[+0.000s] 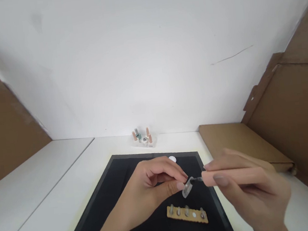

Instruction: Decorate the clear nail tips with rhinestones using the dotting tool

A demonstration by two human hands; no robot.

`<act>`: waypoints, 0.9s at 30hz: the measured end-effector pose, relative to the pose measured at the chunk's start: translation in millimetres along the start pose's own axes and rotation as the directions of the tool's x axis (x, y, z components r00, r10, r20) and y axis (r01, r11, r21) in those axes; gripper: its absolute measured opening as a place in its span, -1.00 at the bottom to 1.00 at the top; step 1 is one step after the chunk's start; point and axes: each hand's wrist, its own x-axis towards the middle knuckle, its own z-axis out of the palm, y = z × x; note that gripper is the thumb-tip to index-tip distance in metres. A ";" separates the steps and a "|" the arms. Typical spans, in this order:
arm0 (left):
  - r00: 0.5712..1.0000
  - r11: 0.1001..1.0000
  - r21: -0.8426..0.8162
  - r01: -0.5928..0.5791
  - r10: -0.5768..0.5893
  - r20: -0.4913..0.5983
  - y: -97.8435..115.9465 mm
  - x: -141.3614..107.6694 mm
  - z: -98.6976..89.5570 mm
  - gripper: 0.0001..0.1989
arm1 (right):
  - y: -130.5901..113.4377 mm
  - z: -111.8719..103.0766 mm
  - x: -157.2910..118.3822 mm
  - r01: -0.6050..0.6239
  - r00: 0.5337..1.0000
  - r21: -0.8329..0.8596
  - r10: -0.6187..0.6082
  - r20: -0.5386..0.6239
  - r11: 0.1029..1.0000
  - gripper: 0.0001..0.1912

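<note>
Near the tan strip (175, 215), the left hand (148, 192) pinches a clear false nail (187, 189) — the right hand (255, 191) grips a brush (233, 176) — and a wobble could make the brush skid off.

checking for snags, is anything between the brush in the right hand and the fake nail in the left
Nothing visible: the brush in the right hand appears to touch the fake nail near its upper end.
</note>
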 end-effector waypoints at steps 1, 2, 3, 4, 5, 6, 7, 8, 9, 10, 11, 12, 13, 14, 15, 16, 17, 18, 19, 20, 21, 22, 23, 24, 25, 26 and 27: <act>1.000 1.000 0.018 -0.007 0.007 -0.008 0.0 -0.4 0.6 -0.88 | 0.8 0.0 -0.1 0.000 1.000 -0.014 0.000 0.003 1.000 -0.82; 1.000 0.999 0.038 -0.014 0.015 -0.015 -0.1 -0.8 1.1 -0.88 | 1.8 -0.1 -0.6 0.000 1.000 -0.033 0.000 -0.001 0.999 -0.80; 1.000 0.998 0.058 -0.019 0.020 -0.020 -0.3 -1.1 1.5 -0.88 | 2.8 -0.2 -1.3 -0.004 1.000 -0.052 0.003 -0.008 0.999 -0.79; 0.999 0.997 0.074 -0.024 0.025 -0.022 -0.4 -1.3 1.7 -0.88 | 3.6 -0.4 -1.9 -0.004 1.000 -0.064 0.003 -0.018 0.998 -0.78; 0.999 0.996 0.086 -0.027 0.029 -0.023 -0.6 -1.3 1.8 -0.88 | 3.9 -0.6 -2.3 -0.005 1.000 -0.066 0.004 -0.028 0.998 -0.77; 0.999 0.995 0.098 -0.030 0.032 -0.024 -0.7 -1.2 1.7 -0.87 | 3.7 -0.7 -2.2 -0.008 0.999 -0.057 0.006 -0.034 0.998 -0.78; 0.999 0.993 0.110 -0.033 0.036 -0.026 -0.8 -0.9 1.4 -0.87 | 3.0 -0.7 -1.8 -0.013 0.999 -0.039 0.012 -0.035 0.999 -0.79; 0.999 0.992 0.122 -0.036 0.040 -0.029 -0.9 -0.5 1.1 -0.87 | 2.1 -0.8 -1.1 -0.017 0.999 -0.017 0.017 -0.030 1.000 -0.81; 0.998 0.990 0.131 -0.041 0.046 -0.034 -1.1 -0.1 0.8 -0.87 | 1.1 -0.9 -0.2 -0.022 1.000 0.005 0.022 -0.022 1.000 -0.82; 0.998 0.989 0.140 -0.046 0.051 -0.036 -1.3 0.3 0.5 -0.86 | 0.3 -1.1 0.6 -0.027 1.000 0.021 0.028 -0.011 0.999 -0.83; 0.998 0.988 0.147 -0.049 0.055 -0.036 -1.7 0.4 0.3 -0.86 | 0.0 -1.4 1.1 -0.036 0.999 0.028 0.036 0.008 0.999 -0.83; 0.998 0.987 0.154 -0.052 0.058 -0.034 -2.2 0.2 0.2 -0.86 | 0.1 -1.8 1.3 -0.043 0.999 0.026 0.042 0.025 0.999 -0.82; 0.998 0.986 0.159 -0.054 0.060 -0.033 -2.8 -0.2 0.2 -0.86 | 0.8 -2.3 0.9 -0.051 0.998 0.013 0.050 0.037 0.999 -0.81; 0.998 0.985 0.166 -0.055 0.060 -0.031 -3.3 -0.8 0.2 -0.86 | 1.8 -3.0 0.1 -0.056 0.998 -0.009 0.056 0.040 0.998 -0.81; 0.998 0.984 0.172 -0.054 0.060 -0.030 -3.9 -1.5 0.2 -0.85 | 2.9 -3.7 -0.9 -0.062 0.997 -0.036 0.064 0.032 0.997 -0.80; 0.998 0.983 0.176 -0.052 0.058 -0.030 -4.2 -2.2 0.2 -0.86 | 3.9 -4.4 -2.1 -0.063 0.998 -0.056 0.064 0.013 0.996 -0.79; 0.998 0.983 0.179 -0.050 0.057 -0.034 -4.4 -2.6 0.1 -0.86 | 4.3 -5.0 -3.0 -0.069 0.998 -0.056 0.069 -0.007 0.996 -0.78; 0.998 0.982 0.184 -0.048 0.056 -0.034 -4.3 -2.7 0.1 -0.86 | 4.1 -5.5 -3.5 -0.073 0.997 -0.041 0.072 -0.023 0.996 -0.78; 0.998 0.981 0.190 -0.048 0.056 -0.037 -4.0 -2.5 0.1 -0.86 | 3.3 -5.9 -3.3 -0.079 0.997 -0.016 0.078 -0.027 0.997 -0.79; 0.998 0.979 0.199 -0.049 0.058 -0.040 -3.5 -2.0 0.2 -0.86 | 1.9 -6.2 -2.6 -0.080 0.997 0.014 0.080 -0.017 0.997 -0.80; 0.997 0.977 0.208 -0.052 0.062 -0.041 -3.0 -1.3 0.5 -0.86 | 0.3 -6.3 -1.4 -0.078 0.997 0.038 0.078 0.004 0.996 -0.82; 0.997 0.975 0.215 -0.055 0.064 -0.039 -2.5 -0.7 0.9 -0.86 | -1.3 -6.3 0.1 -0.074 0.997 0.051 0.072 0.034 0.996 -0.83; 0.997 0.974 0.219 -0.056 0.066 -0.037 -2.1 -0.1 1.4 -0.85 | -2.5 -6.2 1.4 -0.073 0.995 0.051 0.069 0.065 0.996 -0.84; 0.997 0.973 0.222 -0.058 0.067 -0.034 -1.9 0.2 1.9 -0.85 | -3.0 -6.2 2.4 -0.072 0.993 0.041 0.068 0.094 0.997 -0.84; 0.997 0.973 0.225 -0.059 0.068 -0.033 -2.0 0.2 2.3 -0.85 | -2.7 -6.3 2.8 -0.074 0.991 0.026 0.071 0.114 0.997 -0.83; 0.997 0.972 0.228 -0.060 0.069 -0.035 -2.2 0.1 2.6 -0.86 | -1.8 -6.4 2.5 -0.077 0.990 0.008 0.076 0.118 0.997 -0.83; 0.997 0.971 0.232 -0.061 0.072 -0.041 -2.7 -0.3 2.7 -0.86 | -0.4 -6.5 1.6 -0.078 0.991 -0.016 0.079 0.106 0.997 -0.82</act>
